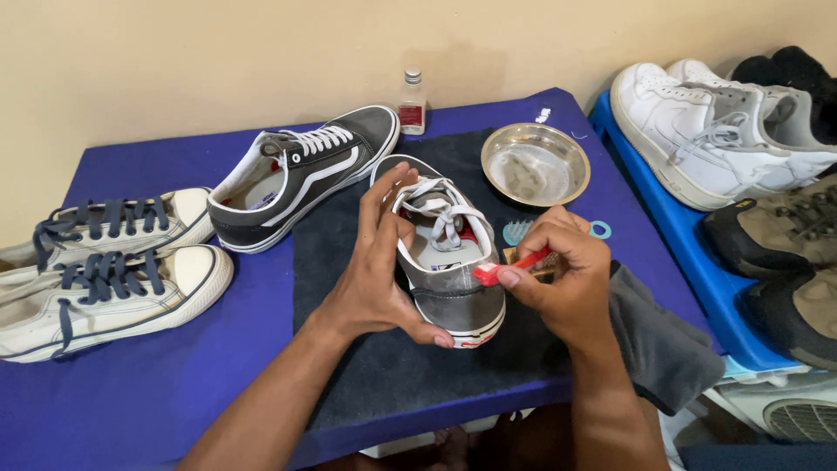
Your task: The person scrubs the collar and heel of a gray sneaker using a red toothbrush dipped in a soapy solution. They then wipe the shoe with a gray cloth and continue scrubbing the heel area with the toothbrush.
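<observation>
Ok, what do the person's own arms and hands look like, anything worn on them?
Both forearms are bare as far as the view shows: no sleeves or cuffs in view. The left hand and the right hand wear no gloves. No watch, bracelet or ring shows on either wrist or on the fingers. The nails look short and unpainted.

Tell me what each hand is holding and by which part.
The left hand steadies the grey sneaker by its side, near the heel. The right hand pinches a red-handled brush by its handle, against the sneaker's heel.
</observation>
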